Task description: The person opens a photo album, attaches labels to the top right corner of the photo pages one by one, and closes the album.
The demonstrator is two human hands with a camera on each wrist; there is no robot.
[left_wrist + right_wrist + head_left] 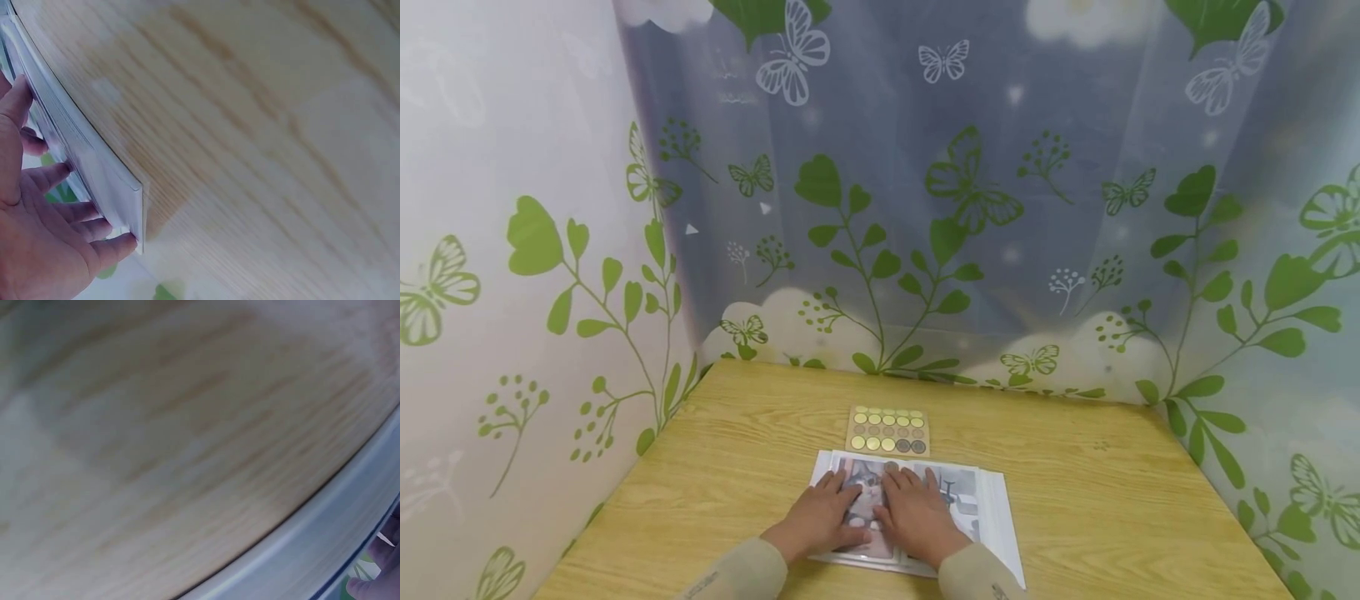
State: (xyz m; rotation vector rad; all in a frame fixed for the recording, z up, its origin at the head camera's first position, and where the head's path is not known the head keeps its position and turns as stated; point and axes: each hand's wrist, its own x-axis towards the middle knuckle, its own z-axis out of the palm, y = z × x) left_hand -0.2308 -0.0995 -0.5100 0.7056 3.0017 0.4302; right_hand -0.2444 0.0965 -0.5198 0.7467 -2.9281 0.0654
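Observation:
A photo album (1003,521) with white pages lies spread on the table, pictures showing on both sides. My left hand (818,518) rests on the left-hand picture (872,546), fingers extended and thumb pointing inward. On the inner part of the right-hand page, my right hand (917,514) presses down with its fingers spread forward, covering part of a greyish picture (966,500). In the left wrist view, the fingertips of the left hand (47,231) touch the page near the album's edge (106,169). Only a bit of the right hand (378,587) shows in the right wrist view, beyond the album's pale edge.
Just behind the album sits a tan board (850,433) with rows of round discs, some yellow, some brown or dark. The wood-grain table (1097,500) is enclosed by curtains (880,167) printed with leaves and butterflies.

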